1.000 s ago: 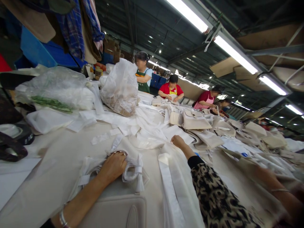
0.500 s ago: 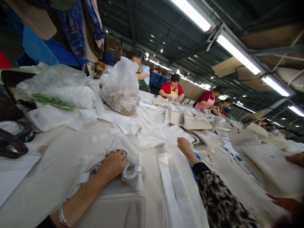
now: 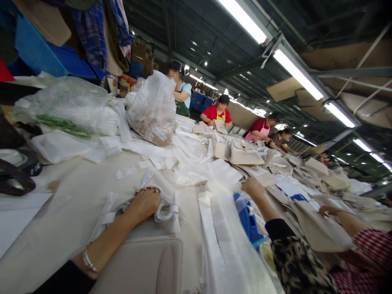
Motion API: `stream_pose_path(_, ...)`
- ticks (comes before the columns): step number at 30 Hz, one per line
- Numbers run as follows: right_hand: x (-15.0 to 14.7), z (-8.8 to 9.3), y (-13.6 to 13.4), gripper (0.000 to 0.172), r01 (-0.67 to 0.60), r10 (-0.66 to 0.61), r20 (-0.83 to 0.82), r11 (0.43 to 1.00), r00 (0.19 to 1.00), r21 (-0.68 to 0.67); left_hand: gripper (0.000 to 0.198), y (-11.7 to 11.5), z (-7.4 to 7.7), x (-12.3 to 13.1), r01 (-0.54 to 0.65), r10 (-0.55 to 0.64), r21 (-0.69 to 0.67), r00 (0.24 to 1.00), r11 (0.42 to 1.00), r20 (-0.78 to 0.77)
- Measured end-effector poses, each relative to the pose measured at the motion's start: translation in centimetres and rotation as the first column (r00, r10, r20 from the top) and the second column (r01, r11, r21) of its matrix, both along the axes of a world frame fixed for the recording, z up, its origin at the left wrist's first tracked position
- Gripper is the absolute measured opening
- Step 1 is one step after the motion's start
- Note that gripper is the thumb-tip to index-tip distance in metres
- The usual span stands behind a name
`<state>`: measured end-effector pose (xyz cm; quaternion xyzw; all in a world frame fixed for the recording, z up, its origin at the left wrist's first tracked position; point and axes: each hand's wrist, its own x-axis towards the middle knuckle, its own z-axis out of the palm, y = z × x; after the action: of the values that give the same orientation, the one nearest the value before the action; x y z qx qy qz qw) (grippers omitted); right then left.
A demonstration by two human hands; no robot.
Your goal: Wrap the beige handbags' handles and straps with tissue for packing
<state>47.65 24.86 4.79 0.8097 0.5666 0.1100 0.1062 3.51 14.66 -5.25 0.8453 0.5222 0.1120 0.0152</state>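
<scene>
A flat beige handbag [image 3: 147, 261] lies in front of me, with a coiled strap [image 3: 165, 211] wrapped in white at its top. Over the top of this bag, between the strap's coils, my left hand [image 3: 143, 207] is closed with its fingers curled down; the fingertips are hidden. My right hand [image 3: 253, 188] is closed too, at the edge of a pile of beige bags. Whatever it may hold is out of sight. Just below that hand sits a blue plastic holder [image 3: 249, 220]. White strips in clear plastic film [image 3: 226, 228] run between my hands.
A stuffed clear plastic bag [image 3: 151, 110] and another holding something green [image 3: 64, 110] stand at the back left. Black tape [image 3: 27, 163] lies far left. At right, a co-worker's hand [image 3: 329, 211] touches a beige bag [image 3: 315, 224]. Other people work farther along the table.
My right hand has moved to the right, and more of the blue holder shows. My left hand stays on the handbag. The co-worker's checked sleeve has come into view at right.
</scene>
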Motion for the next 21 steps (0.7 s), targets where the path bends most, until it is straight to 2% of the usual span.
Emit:
stream_pose_path(5,-0.5,0.4,-3.3,0.022,-0.121,0.122,0.003,0.989,0.993,-0.085,0.023,-0.1,-0.8,-0.5,0.06,-0.06,0.061,0.998,0.996,0.003)
stream_pose_path(9,-1.8,-0.4,-4.0,0.02,-0.245,0.244,-0.024,0.963,0.97,-0.109,0.025,-0.2,-0.3,-0.4,0.081,-0.075,0.075,0.994,0.994,-0.076)
stream_pose_path(14,-5.2,-3.4,-1.8,0.04,-0.273,0.256,-0.156,0.957,0.954,-0.098,0.026,-0.4,0.1,-0.3,0.087,-0.075,0.097,0.99,0.991,-0.12)
stream_pose_path(17,-7.1,-4.9,-0.1,0.041,-0.22,0.206,-0.191,0.974,0.96,-0.057,0.025,-0.6,0.0,-0.3,0.074,-0.059,0.115,0.99,0.991,-0.127)
stream_pose_path(21,-8.1,-5.6,2.1,0.036,-0.167,0.158,-0.198,0.986,0.967,-0.029,0.024,-0.7,-0.1,-0.3,0.037,-0.027,0.115,0.995,0.993,-0.091)
